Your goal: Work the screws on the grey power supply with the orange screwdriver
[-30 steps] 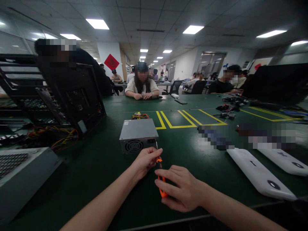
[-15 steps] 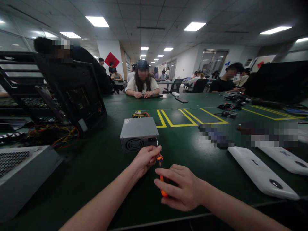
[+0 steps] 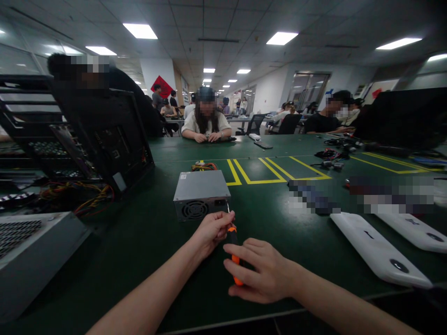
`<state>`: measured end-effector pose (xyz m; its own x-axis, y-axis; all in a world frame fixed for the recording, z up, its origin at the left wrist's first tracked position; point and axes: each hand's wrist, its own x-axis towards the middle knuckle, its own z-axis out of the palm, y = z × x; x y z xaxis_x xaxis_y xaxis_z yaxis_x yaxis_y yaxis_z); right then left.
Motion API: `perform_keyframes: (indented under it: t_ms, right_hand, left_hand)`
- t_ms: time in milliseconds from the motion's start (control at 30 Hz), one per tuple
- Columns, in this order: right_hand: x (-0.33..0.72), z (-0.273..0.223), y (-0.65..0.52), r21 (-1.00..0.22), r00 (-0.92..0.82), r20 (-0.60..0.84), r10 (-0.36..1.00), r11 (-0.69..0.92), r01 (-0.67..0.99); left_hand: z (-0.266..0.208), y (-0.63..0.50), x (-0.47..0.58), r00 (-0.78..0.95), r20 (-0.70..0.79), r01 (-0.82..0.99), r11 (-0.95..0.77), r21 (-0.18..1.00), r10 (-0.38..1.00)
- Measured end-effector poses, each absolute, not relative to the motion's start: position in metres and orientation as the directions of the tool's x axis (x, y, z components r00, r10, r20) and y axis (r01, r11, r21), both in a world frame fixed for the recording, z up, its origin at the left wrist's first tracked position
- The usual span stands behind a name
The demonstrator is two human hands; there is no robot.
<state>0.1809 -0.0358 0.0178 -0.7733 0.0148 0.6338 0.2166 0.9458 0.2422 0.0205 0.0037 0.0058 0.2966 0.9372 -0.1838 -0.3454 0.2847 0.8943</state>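
Observation:
A grey computer power supply (image 3: pixel 200 184) sits on the green table with its fan grille and socket side towards me. An orange and black screwdriver (image 3: pixel 237 270) points away from me, its tip at the socket-side right edge of the power supply; whether it sits in a screw I cannot tell. My left hand (image 3: pixel 212 232) pinches the screwdriver's thin shaft near the tip. Around the handle curl the fingers of my right hand (image 3: pixel 263 270), with the thumb hidden. Coloured cables (image 3: pixel 206 166) come out behind the power supply.
On the left stand an open black computer case (image 3: pixel 115 139) and a perforated grey metal box (image 3: pixel 38 251). Two white devices (image 3: pixel 380 251) lie at right, near a cable pile (image 3: pixel 331 153). Across the table sits a person (image 3: pixel 206 121); yellow tape (image 3: pixel 268 180) marks the tabletop.
My right hand's fingers have shifted slightly on the screwdriver handle, which appears turned a little. My left hand and the power supply stay in place.

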Motion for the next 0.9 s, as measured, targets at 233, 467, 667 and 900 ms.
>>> perform_keyframes:
  t_ms: [233, 467, 667, 900]
  right_hand:
    - [0.1838, 0.0147, -0.0337, 0.211, -0.648, 0.761, 0.025, 0.936, 0.284]
    - [0.1814, 0.0137, -0.0358, 0.217, -0.801, 0.597, 0.056, 0.949, 0.228]
    - [0.1852, 0.0162, -0.0383, 0.209, -0.738, 0.673, 0.047, 0.945, 0.250]
    - [0.1844, 0.0139, -0.0359, 0.232, -0.714, 0.696, 0.071, 0.919, 0.318]
  left_hand:
    - [0.0099, -0.0009, 0.0191, 0.389, -0.122, -0.398, 0.286, 0.872, 0.913]
    - [0.0044, 0.0040, 0.0204, 0.323, -0.172, -0.332, 0.281, 0.901, 0.931]
    - [0.0096, -0.0002, 0.0181, 0.354, -0.141, -0.348, 0.271, 0.897, 0.925]
    - [0.0079, 0.0027, 0.0211, 0.286, -0.155, -0.305, 0.244, 0.921, 0.945]
